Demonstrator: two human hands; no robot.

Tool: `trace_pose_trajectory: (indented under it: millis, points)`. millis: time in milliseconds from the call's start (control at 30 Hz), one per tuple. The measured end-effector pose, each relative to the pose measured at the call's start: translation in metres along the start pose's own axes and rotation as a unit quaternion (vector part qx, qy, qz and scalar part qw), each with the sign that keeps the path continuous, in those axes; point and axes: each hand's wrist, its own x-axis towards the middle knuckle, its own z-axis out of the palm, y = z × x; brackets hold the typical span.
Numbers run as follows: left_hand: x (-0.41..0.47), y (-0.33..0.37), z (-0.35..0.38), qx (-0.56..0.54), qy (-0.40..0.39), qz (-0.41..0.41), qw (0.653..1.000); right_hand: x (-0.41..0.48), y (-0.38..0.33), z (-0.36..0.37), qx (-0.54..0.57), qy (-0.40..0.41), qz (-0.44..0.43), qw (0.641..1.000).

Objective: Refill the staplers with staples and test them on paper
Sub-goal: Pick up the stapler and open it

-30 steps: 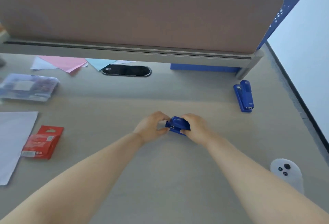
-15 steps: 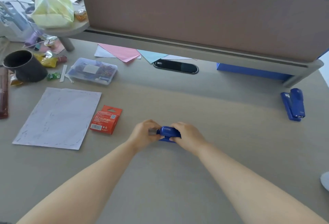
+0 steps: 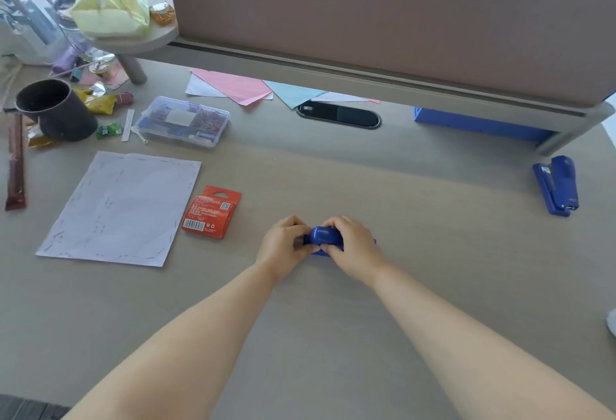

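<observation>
A small blue stapler [image 3: 322, 237] lies on the desk in the middle of the view, held between both hands. My right hand [image 3: 350, 244] curls over its right end. My left hand [image 3: 283, 243] pinches its left end, where a bit of grey metal shows between the fingertips. Most of the stapler is hidden by the fingers. A red box of staples [image 3: 211, 212] lies just left of my hands. Further left is a white sheet of paper [image 3: 120, 206] dotted with staples. A second blue stapler [image 3: 556, 190] lies at the far right.
A clear box of coloured clips [image 3: 185, 121], a dark mug [image 3: 55, 109] and snack wrappers crowd the back left. Pink, white and blue sheets [image 3: 240, 86] poke out under the brown desk divider [image 3: 383, 19]. A cable port [image 3: 338, 115] sits behind. A blue file rack [image 3: 480, 126] stands back right.
The view has swung left, bringing the paper, staple box and mug into sight. Both hands stay on the small stapler, and a grey metal part now shows at its left end.
</observation>
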Motion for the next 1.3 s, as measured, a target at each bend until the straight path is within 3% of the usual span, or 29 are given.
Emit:
trace_pose_trajectory:
  millis: [400, 667, 800, 900, 1033, 1167, 1300]
  points:
    - [0.000, -0.003, 0.000, 0.034, -0.001, 0.040, 0.999, -0.003, -0.005, 0.007, -0.004, 0.045, 0.038, 0.998]
    - [-0.002, -0.004, 0.001, 0.053, 0.020, 0.066, 0.996, -0.010, 0.001, 0.006, 0.105, 0.124, 0.005, 0.987]
    - [-0.002, -0.005, 0.000, 0.080, 0.018, 0.097, 0.992, -0.010, -0.006, 0.009, 0.154, 0.181, 0.045, 0.970]
    - [0.003, -0.007, -0.004, 0.116, -0.029, 0.151, 0.981, -0.006, -0.009, 0.012, 0.129, 0.240, 0.046, 0.961]
    - [0.014, -0.004, -0.010, 0.169, -0.045, 0.185, 0.967, -0.002, -0.006, 0.016, 0.121, 0.317, 0.007, 0.941]
    - [0.014, -0.008, -0.008, 0.144, -0.033, 0.210, 0.966, 0.001, -0.004, 0.017, 0.151, 0.397, -0.087, 0.901]
    - [0.014, -0.013, -0.004, 0.133, -0.021, 0.217, 0.967, -0.002, -0.001, 0.016, 0.152, 0.428, -0.136, 0.881]
